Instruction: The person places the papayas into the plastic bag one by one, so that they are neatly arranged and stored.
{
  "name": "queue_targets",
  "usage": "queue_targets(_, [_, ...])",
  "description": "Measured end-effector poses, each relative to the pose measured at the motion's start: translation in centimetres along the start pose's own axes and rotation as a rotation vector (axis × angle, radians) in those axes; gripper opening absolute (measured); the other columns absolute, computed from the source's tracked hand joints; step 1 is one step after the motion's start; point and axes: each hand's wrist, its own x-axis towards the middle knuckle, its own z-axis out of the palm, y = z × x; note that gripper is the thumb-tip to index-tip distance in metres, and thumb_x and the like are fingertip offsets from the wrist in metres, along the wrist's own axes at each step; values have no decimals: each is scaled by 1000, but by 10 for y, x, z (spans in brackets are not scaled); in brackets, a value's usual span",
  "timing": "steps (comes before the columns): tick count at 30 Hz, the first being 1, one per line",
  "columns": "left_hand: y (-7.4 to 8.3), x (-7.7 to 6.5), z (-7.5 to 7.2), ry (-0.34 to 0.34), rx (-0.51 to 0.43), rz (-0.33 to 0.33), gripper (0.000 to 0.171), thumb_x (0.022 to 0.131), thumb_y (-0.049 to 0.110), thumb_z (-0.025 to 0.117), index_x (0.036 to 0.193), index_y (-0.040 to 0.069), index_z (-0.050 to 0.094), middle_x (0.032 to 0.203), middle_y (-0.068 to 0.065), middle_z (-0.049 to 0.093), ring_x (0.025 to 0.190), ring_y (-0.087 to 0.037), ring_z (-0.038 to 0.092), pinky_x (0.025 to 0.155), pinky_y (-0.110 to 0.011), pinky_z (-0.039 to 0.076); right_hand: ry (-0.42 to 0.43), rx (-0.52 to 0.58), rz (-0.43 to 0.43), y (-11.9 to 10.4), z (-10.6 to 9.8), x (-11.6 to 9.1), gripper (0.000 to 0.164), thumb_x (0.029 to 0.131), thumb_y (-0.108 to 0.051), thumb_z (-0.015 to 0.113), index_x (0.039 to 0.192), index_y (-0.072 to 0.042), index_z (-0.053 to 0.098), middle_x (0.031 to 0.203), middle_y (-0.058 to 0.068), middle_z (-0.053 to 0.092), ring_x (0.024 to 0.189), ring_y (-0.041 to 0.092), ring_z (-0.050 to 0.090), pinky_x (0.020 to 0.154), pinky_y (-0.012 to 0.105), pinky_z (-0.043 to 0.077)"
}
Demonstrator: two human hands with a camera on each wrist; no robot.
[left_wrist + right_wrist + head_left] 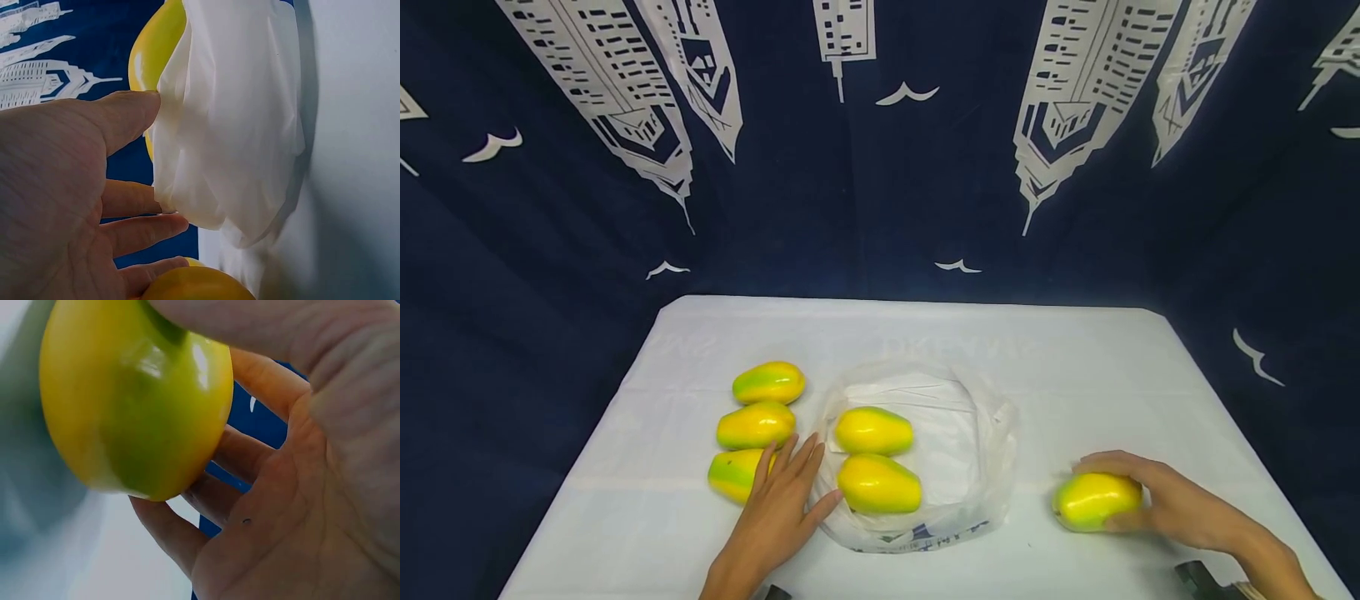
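Observation:
My right hand [1176, 500] grips a yellow-green papaya [1097, 502] at the right of the white table, thumb on the near side and fingers curled round the far side. In the right wrist view the papaya [134, 406] fills the space before the palm. A thin white plastic bag [958, 521] lies spread open mid-table, with two papayas [878, 483] inside on its left. My left hand [782, 508] rests at the bag's left edge, fingers extended and spread. In the left wrist view its thumb and fingertips touch the bag's gathered wall [231, 119].
Three more papayas [756, 425] lie in a column left of the bag; the left hand partly covers the nearest. A dark blue cloth [850, 208] with white building prints hangs behind the white-covered table [1075, 358].

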Motion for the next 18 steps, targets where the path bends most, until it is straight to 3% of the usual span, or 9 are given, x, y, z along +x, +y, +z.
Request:
queue_targets(3, [0, 0, 0, -4, 3, 0, 69, 98, 48, 58, 146, -1, 49, 157, -14, 42, 151, -37, 26, 122, -55, 8, -3, 33, -21, 1, 1, 0, 60, 76, -43, 83, 129, -26, 61, 125, -7, 65, 107, -8, 53, 87, 13, 48])
queue_targets(7, [0, 0, 0, 4, 6, 2, 68, 98, 48, 58, 145, -1, 49, 156, -14, 43, 151, -37, 27, 122, -55, 8, 14, 21, -37, 0, 1, 1, 60, 76, -41, 84, 128, -25, 61, 120, -10, 64, 102, -4, 54, 85, 14, 48])
queue_targets(12, [1, 0, 0, 7, 5, 4, 68, 98, 47, 59, 145, -1, 50, 156, -14, 43, 151, -37, 27, 122, -55, 8, 119, -27, -81, -7, 0, 1, 61, 72, -40, 87, 126, -26, 62, 117, -12, 64, 101, -3, 55, 86, 10, 45])
queue_targets(18, [1, -1, 1, 11, 7, 2, 68, 98, 47, 60, 145, -1, 50, 156, -14, 43, 151, -37, 27, 122, -54, 7, 165, -46, -28, -20, -5, 8, 61, 71, -41, 88, 125, -30, 63, 115, -14, 64, 95, -1, 56, 81, 20, 50])
